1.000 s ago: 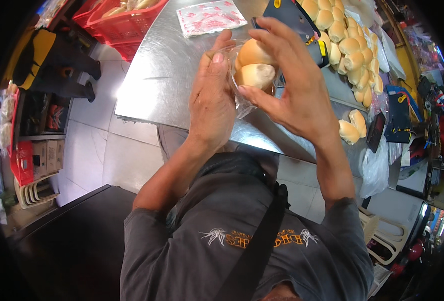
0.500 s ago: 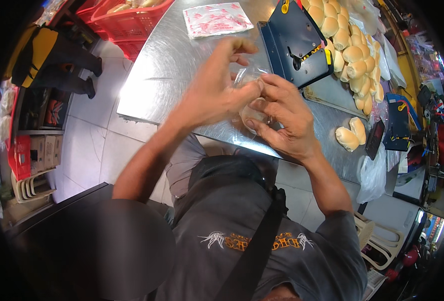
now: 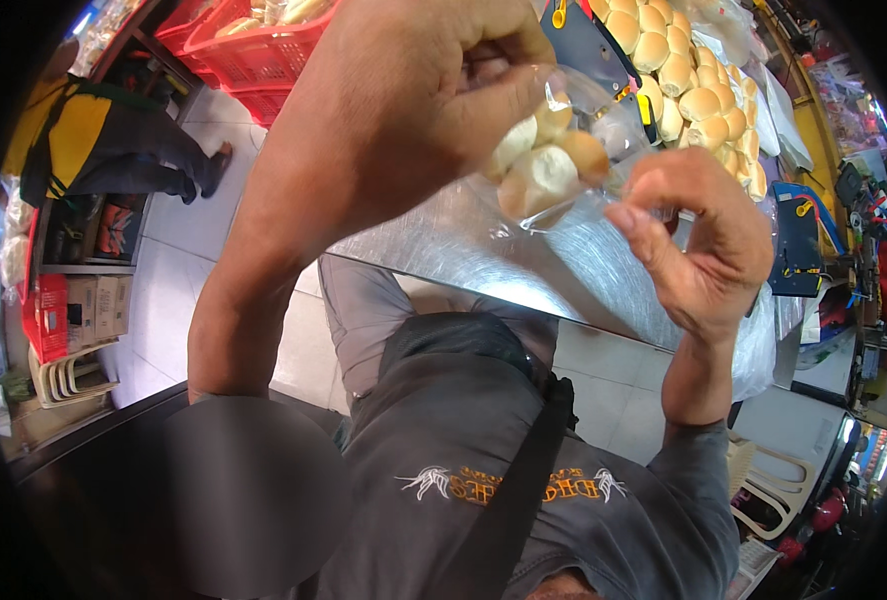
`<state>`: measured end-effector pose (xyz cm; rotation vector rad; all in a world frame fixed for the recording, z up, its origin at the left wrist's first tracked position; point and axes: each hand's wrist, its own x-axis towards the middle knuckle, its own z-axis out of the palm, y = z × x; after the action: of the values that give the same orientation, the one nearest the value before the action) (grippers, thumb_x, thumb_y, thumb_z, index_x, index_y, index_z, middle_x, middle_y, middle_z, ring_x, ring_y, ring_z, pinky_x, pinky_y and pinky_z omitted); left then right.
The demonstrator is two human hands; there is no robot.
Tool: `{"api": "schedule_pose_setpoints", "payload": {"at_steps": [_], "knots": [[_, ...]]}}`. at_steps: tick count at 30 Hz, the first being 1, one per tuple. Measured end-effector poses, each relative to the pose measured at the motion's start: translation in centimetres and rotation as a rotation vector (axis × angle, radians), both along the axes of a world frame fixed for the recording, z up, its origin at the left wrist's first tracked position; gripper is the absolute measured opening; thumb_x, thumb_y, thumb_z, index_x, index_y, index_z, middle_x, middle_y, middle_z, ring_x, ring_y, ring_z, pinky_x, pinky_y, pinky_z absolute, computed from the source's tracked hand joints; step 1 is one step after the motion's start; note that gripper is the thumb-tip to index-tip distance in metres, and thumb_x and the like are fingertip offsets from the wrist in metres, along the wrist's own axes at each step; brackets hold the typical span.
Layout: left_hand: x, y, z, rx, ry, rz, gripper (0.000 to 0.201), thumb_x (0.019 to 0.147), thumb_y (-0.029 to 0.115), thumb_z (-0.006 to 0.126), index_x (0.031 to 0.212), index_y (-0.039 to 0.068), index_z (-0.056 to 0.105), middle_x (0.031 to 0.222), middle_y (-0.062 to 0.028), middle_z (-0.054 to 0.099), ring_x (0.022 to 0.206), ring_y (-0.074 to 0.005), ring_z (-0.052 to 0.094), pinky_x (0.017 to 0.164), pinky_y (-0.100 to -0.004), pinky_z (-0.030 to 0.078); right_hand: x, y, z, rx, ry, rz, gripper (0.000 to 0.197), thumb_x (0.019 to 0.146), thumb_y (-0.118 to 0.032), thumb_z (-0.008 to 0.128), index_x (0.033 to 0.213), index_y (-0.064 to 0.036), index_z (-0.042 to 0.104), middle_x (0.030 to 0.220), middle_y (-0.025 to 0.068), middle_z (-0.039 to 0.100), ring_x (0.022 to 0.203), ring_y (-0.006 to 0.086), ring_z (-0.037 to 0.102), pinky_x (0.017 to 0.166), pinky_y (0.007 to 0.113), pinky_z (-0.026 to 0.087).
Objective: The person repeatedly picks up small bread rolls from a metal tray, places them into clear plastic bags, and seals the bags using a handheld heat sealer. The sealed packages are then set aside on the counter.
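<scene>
Just inside the bench's near edge (image 3: 603,290), the raised bun bag (image 3: 550,172) spans left hand (image 3: 403,115) to right hand (image 3: 708,235), both pinching it.

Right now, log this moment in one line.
left hand: pinching clear plastic bag | contents: golden-brown round bread buns | right hand: at bag's right side | below: shiny steel table

A person (image 3: 113,140) in yellow and black stands on pale floor tiles (image 3: 178,240) at upper left; cardboard boxes (image 3: 113,305) sit at left, just above stacked beige chairs (image 3: 55,374).
</scene>
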<state>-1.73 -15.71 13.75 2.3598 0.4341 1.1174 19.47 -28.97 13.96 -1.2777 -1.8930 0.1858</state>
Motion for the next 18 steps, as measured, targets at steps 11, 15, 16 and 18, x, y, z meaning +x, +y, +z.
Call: {"api": "schedule_pose_setpoints", "payload": {"at_steps": [11, 15, 16, 18], "knots": [[1.1, 1.0, -2.6, -0.377, 0.166, -0.056, 0.022, 0.096, 0.016, 0.072, 0.1, -0.006, 0.074, 0.065, -0.0082, 0.064, 0.06, -0.0121, 0.057, 0.059, -0.0314, 0.047, 2.3, 0.7, -2.0, -0.238, -0.138, 0.108, 0.028, 0.079, -0.003, 0.083, 0.101, -0.0017, 0.067, 0.114, 0.0152, 0.074, 0.104, 0.0296, 0.07, 0.092, 0.037, 0.055], [1.4, 0.6, -3.3, -0.387, 0.119, -0.111, 0.022, 0.095, 0.015, 0.071, 0.1, -0.007, 0.073, 0.067, -0.0116, 0.066, 0.06, -0.0158, 0.061, 0.06, -0.0327, 0.049, 0.7, 0.9, -4.4, -0.157, -0.304, 0.15, 0.051, 0.082, -0.017, 0.085, 0.129, -0.0092, 0.066, 0.14, 0.0119, 0.064, 0.117, 0.0354, 0.065, 0.097, 0.045, 0.055], [1.3, 0.5, -3.2, -0.399, 0.154, -0.088, 0.02, 0.097, 0.015, 0.072, 0.101, -0.005, 0.072, 0.071, -0.0078, 0.065, 0.064, -0.0125, 0.058, 0.062, -0.0303, 0.047, 0.5, 0.9, -4.7, -0.164, -0.31, 0.136, 0.054, 0.081, -0.017, 0.087, 0.13, -0.0079, 0.067, 0.139, 0.0141, 0.065, 0.118, 0.0367, 0.066, 0.098, 0.045, 0.056], [0.7, 0.5, -2.8, -0.389, 0.2, -0.079, 0.017, 0.1, 0.016, 0.073, 0.102, 0.0, 0.07, 0.081, -0.0003, 0.065, 0.073, -0.006, 0.054, 0.066, -0.0253, 0.045, 0.1, 1.0, -5.2, -0.131, -0.326, 0.135, 0.059, 0.079, -0.018, 0.089, 0.133, -0.0053, 0.069, 0.136, 0.0185, 0.067, 0.119, 0.0394, 0.068, 0.098, 0.046, 0.057]]}}
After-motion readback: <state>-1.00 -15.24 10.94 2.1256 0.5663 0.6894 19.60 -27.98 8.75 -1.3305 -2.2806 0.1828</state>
